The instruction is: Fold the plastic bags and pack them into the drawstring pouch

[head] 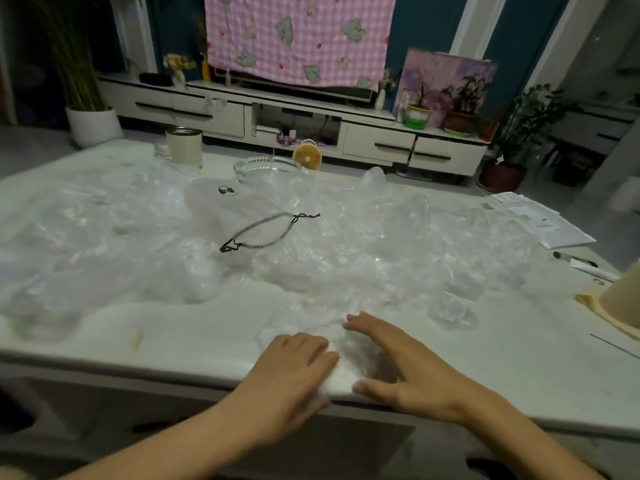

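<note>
A person's right hand (398, 362) is lying flat, fingers straight and spread, on a small folded plastic bag (346, 370) at the near edge of the table (173, 327). The blurred left hand (294, 368) is curving over the bag's left side; whether it is gripping or only pressing cannot be told. Beyond, loose plastic bags (381, 258) are sprawling around the white drawstring pouch (221, 213), which is lying open mid-table.

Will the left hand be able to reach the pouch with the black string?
Probably yes. Only soft loose bags lie between the left hand and the pouch, though that hand now holds the folded bag.
</note>
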